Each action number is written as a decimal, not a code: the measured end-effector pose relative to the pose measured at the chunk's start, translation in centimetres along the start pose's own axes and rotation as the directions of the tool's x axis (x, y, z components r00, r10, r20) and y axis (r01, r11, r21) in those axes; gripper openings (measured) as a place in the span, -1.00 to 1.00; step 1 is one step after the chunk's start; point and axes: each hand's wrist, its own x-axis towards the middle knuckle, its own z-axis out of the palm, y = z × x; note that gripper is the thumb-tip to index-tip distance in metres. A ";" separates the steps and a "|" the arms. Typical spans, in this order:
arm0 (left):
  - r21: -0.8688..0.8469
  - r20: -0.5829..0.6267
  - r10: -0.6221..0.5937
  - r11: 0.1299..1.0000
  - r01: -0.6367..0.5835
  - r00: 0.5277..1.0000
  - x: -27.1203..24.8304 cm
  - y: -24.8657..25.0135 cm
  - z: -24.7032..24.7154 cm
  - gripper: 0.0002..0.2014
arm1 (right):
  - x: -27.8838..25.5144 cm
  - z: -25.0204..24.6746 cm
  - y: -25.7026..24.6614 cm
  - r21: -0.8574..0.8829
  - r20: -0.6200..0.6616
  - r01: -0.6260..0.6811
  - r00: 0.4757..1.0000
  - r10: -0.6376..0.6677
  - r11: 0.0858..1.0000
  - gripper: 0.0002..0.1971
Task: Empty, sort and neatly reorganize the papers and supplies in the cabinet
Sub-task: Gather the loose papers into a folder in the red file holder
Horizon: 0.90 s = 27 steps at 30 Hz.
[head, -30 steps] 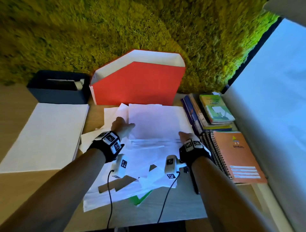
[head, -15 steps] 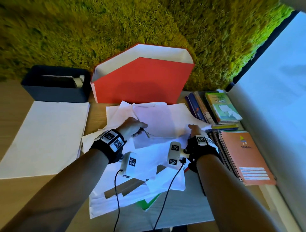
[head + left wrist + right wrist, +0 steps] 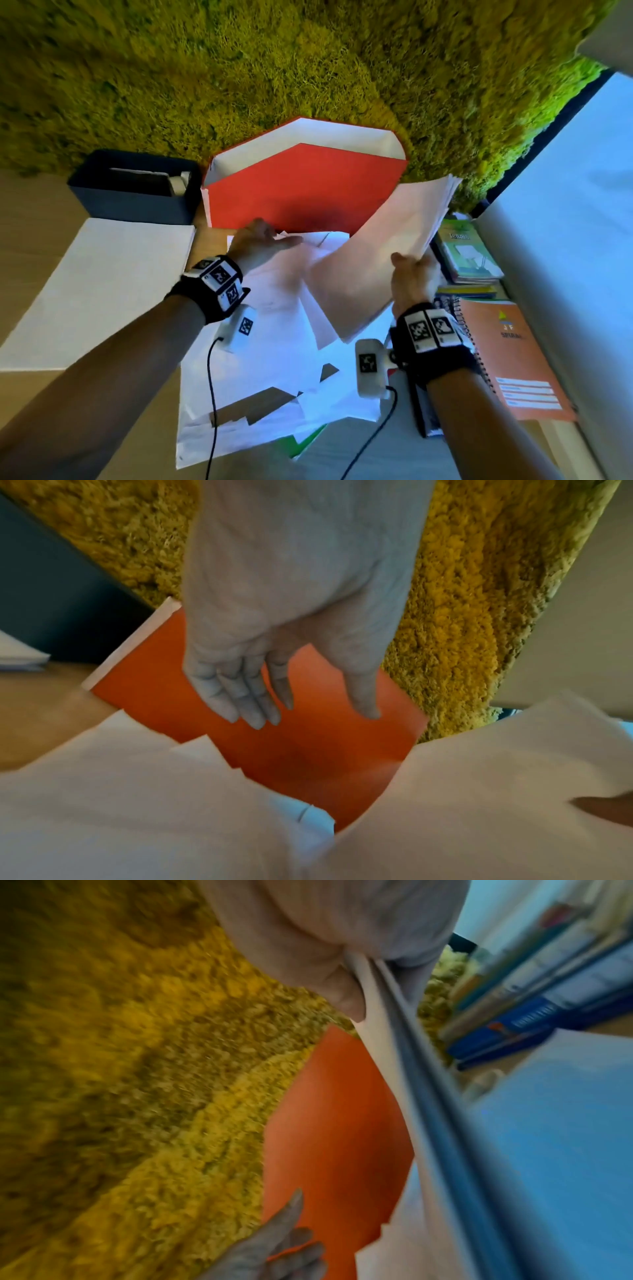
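Your right hand (image 3: 412, 279) has its grip pinched on the lower edge of a sheaf of white sheets (image 3: 387, 253), raised and tilted toward the upper right of the head view; the right wrist view shows the thumb clamping the paper edge. Your left hand (image 3: 260, 241) holds nothing: its fingers are spread and nearly straight, hovering just above the loose paper pile (image 3: 274, 370), as the left wrist view confirms.

Nearest you, at the lower centre of the frame, that pile sprawls in disorder on the surface (image 3: 41, 383), with a green-edged item (image 3: 305, 442) peeking from beneath it. To the left lies a squared white stack (image 3: 99, 291), which looks already sorted. On the right, an orange spiral notebook (image 3: 513, 359) and a stack of books (image 3: 469, 253) lie in fair order. Further back, mid frame, the red file holder (image 3: 305, 192) stands upright and looks empty, with a dark bin (image 3: 133, 198) to its left, both against the mossy green wall (image 3: 308, 61).

Judging by this, emptying seems done and sorting is partway: much of the loose pile remains to be gathered. The cabinet itself is not clearly in view. The held sheaf lies right of your free left hand, apart from it, its upper edge overlapping the holder's right corner in the frame.
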 end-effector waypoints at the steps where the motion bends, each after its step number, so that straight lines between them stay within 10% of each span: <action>1: -0.089 -0.001 0.037 0.995 -0.037 0.999 0.4 0.6 -0.2 -0.50 | 0.1 -0.7 -0.5 0.062 0.016 0.039 0.999 -0.040 0.997 -0.69; 7: -0.426 0.174 0.255 0.890 -0.161 0.951 -1.3 5.6 -0.8 -0.08 | -1.9 -4.7 -4.9 0.288 0.186 0.197 0.949 -0.257 0.937 -0.77; 11: -0.627 0.167 0.459 0.733 -0.266 0.872 -3.9 8.3 -1.4 -0.49 | -1.9 -3.5 -5.7 0.316 0.312 0.236 0.889 -0.336 0.919 -0.81; 27: -0.644 -0.017 0.242 0.739 -0.195 0.970 -4.8 2.4 -1.3 -0.70 | -0.8 2.4 0.5 0.111 0.358 0.131 0.920 -0.162 0.985 -0.56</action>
